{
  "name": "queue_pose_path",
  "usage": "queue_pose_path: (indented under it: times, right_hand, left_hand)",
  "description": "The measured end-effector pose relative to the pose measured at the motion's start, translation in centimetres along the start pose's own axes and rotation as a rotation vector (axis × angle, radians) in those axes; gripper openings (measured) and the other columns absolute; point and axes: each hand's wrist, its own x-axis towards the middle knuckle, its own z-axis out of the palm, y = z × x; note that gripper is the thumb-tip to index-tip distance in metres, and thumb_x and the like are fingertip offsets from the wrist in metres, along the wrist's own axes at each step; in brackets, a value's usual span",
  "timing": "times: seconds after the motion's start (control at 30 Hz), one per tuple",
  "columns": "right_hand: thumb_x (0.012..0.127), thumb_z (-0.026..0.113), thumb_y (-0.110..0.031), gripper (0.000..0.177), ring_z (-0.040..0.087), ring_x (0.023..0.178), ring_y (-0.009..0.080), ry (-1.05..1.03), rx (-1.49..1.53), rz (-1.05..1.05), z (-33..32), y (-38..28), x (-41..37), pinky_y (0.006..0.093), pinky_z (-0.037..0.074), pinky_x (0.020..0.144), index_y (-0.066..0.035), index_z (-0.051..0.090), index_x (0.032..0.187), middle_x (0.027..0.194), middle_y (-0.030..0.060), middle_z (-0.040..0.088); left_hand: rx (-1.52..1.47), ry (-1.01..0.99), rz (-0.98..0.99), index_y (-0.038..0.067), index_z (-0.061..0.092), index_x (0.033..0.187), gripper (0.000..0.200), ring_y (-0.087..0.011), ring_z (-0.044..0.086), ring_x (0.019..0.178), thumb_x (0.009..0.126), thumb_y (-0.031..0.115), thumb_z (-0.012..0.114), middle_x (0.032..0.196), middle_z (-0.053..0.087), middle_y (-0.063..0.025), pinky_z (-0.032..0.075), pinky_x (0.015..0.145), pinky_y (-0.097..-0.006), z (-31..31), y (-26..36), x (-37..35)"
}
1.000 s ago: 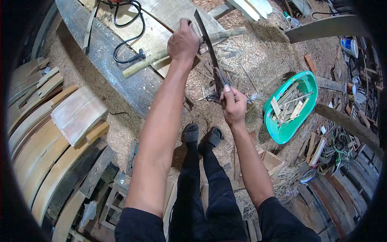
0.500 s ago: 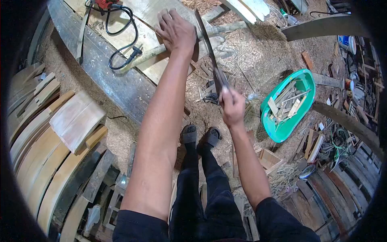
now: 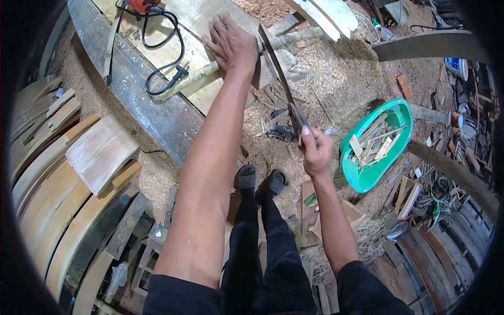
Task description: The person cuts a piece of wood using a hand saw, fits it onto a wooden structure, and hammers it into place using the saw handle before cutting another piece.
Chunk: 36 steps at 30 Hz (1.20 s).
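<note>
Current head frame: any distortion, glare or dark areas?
Head view: strong fisheye, black corners, workbench edge looking bowed; same view, pale board at top nearly blown out; same view, handsaw blade dark but distinguishable, clutter along the right edge dim.

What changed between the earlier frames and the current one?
The left hand has uncurled, now spread open over the pole. The right hand has drawn the saw slightly back, still gripping it. The green tub stays put.
</note>
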Motion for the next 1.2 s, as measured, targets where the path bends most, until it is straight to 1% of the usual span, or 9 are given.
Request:
queue_pose_path:
  times: [0.2, 0.33, 0.37, 0.47, 0.63, 0.77, 1.03, 1.17, 1.2]
  right_hand:
    - [0.098, 0.055, -0.026, 0.041, 0.040, 0.055, 0.0071, -0.020, 0.026, 0.009, -0.2, -0.2, 1.8, 0.0279, 0.031, 0.051, -0.003, 0.054, 0.064, 0.056, -0.0029, 0.045]
    - [0.102, 0.051, -0.028, 0.040, 0.037, 0.052, 0.0042, 0.008, 0.097, -0.015, 0.3, 1.3, -0.7, 0.0245, 0.026, 0.048, -0.007, 0.053, 0.067, 0.058, -0.0043, 0.046]
    - [0.102, 0.050, -0.028, 0.040, 0.037, 0.051, 0.0043, 0.033, 0.116, -0.008, 0.4, 1.8, -1.8, 0.0240, 0.026, 0.048, -0.007, 0.053, 0.068, 0.058, -0.0032, 0.046]
    - [0.102, 0.049, -0.027, 0.040, 0.037, 0.051, 0.0043, 0.092, 0.220, -0.007, 0.1, 3.5, -3.3, 0.0238, 0.026, 0.048, -0.006, 0.053, 0.068, 0.058, -0.0027, 0.046]
    - [0.097, 0.058, -0.026, 0.035, 0.041, 0.058, 0.0057, 0.090, 0.230, 0.059, -0.7, 2.7, -2.4, 0.0257, 0.033, 0.053, -0.004, 0.056, 0.069, 0.061, -0.0046, 0.047]
    - [0.093, 0.064, -0.031, 0.035, 0.045, 0.058, 0.0070, 0.109, -0.025, -0.076, -0.7, 0.2, -3.1, 0.0288, 0.037, 0.051, -0.002, 0.058, 0.074, 0.057, -0.0008, 0.047]
    - [0.096, 0.059, -0.026, 0.038, 0.042, 0.053, 0.0086, 0.112, -0.107, -0.029, -1.1, -1.3, 2.5, 0.0299, 0.035, 0.048, 0.000, 0.056, 0.069, 0.054, 0.0028, 0.045]
    - [0.097, 0.057, -0.023, 0.035, 0.043, 0.054, 0.0076, 0.158, -0.109, -0.145, -1.4, 0.5, -1.9, 0.0285, 0.035, 0.049, -0.001, 0.056, 0.070, 0.055, 0.0003, 0.045]
    - [0.098, 0.055, -0.022, 0.035, 0.042, 0.054, 0.0066, 0.165, -0.075, -0.080, -1.3, 0.4, -2.7, 0.0280, 0.034, 0.049, -0.002, 0.055, 0.069, 0.055, -0.0015, 0.045]
  left_hand:
    - [0.023, 0.073, 0.061, 0.001, 0.047, 0.119, 0.033, -0.0313, 0.044, 0.121, 0.087, 0.011, 0.046, 0.121, 0.050, -0.0179, 0.027, 0.105, -0.0472, -0.3, 0.0, -0.1]
    - [0.021, -0.095, 0.008, -0.004, 0.035, 0.141, 0.052, -0.0381, 0.019, 0.147, 0.092, 0.016, 0.039, 0.150, 0.033, -0.0257, 0.008, 0.120, -0.0537, -0.9, 1.3, -1.7]
    - [-0.015, -0.270, -0.029, -0.004, 0.026, 0.148, 0.060, -0.0373, 0.005, 0.151, 0.093, 0.017, 0.035, 0.158, 0.020, -0.0259, -0.004, 0.121, -0.0540, -1.5, 1.9, -2.3]
    - [-0.022, -0.256, 0.097, -0.002, 0.025, 0.150, 0.061, -0.0357, 0.008, 0.151, 0.092, 0.014, 0.037, 0.158, 0.020, -0.0248, -0.001, 0.121, -0.0551, -1.1, 3.6, -3.6]
    - [-0.027, -0.212, 0.121, -0.002, 0.028, 0.148, 0.060, -0.0357, 0.014, 0.149, 0.093, 0.020, 0.042, 0.156, 0.026, -0.0225, 0.003, 0.121, -0.0559, 0.0, 3.5, -3.3]
    - [-0.033, -0.097, 0.049, -0.002, 0.034, 0.142, 0.055, -0.0348, 0.022, 0.147, 0.095, 0.024, 0.046, 0.149, 0.033, -0.0208, 0.006, 0.121, -0.0551, 0.2, 3.2, -3.5]
    - [0.024, -0.049, -0.055, -0.002, 0.040, 0.137, 0.050, -0.0339, 0.028, 0.144, 0.095, 0.023, 0.048, 0.146, 0.039, -0.0184, 0.009, 0.120, -0.0542, 0.8, 4.0, -3.1]
    - [0.049, -0.031, -0.044, -0.001, 0.042, 0.135, 0.047, -0.0336, 0.030, 0.143, 0.095, 0.023, 0.047, 0.146, 0.039, -0.0185, 0.011, 0.120, -0.0557, 0.8, 4.1, -2.7]
    - [0.054, -0.018, -0.039, -0.001, 0.043, 0.135, 0.046, -0.0336, 0.030, 0.143, 0.095, 0.023, 0.046, 0.146, 0.040, -0.0186, 0.011, 0.119, -0.0560, 0.8, 4.1, -2.7]
